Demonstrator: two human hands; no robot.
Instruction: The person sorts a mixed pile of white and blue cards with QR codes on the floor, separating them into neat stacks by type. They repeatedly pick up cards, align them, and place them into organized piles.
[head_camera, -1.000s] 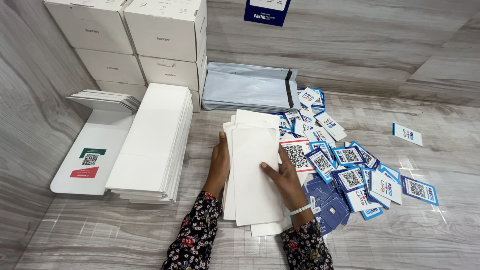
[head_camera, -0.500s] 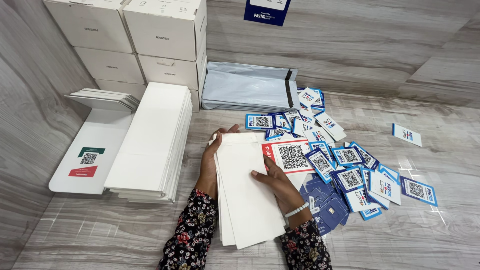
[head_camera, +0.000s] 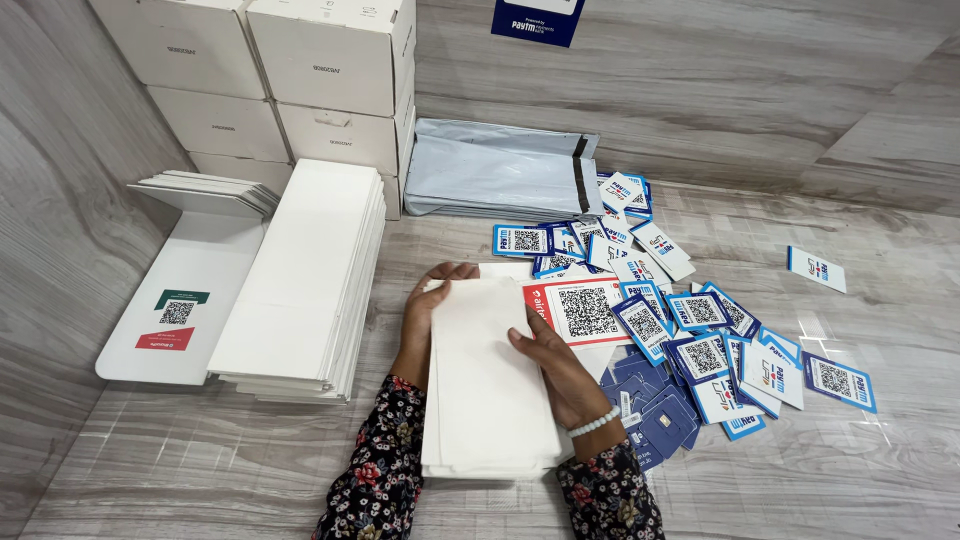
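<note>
A stack of long white paper sleeves (head_camera: 485, 385) lies squared up on the grey marble floor in front of me. My left hand (head_camera: 425, 310) grips its left edge near the top, fingers curled over the far corner. My right hand (head_camera: 560, 370) presses flat on the stack's right side. Beside the stack, under its right edge, lies a red-and-white code card (head_camera: 580, 312).
A heap of blue-bordered code cards (head_camera: 700, 340) spreads to the right, one lone card (head_camera: 816, 268) farther off. Grey mailer bags (head_camera: 500, 175) lie at the back. White boxes (head_camera: 290, 80), a tall pile of white sheets (head_camera: 305, 280) and a white stand board (head_camera: 185, 300) fill the left.
The loose, fanned sleeves have been gathered and pulled toward me and left into one even stack; the red-and-white card and blue cards behind it are now uncovered.
</note>
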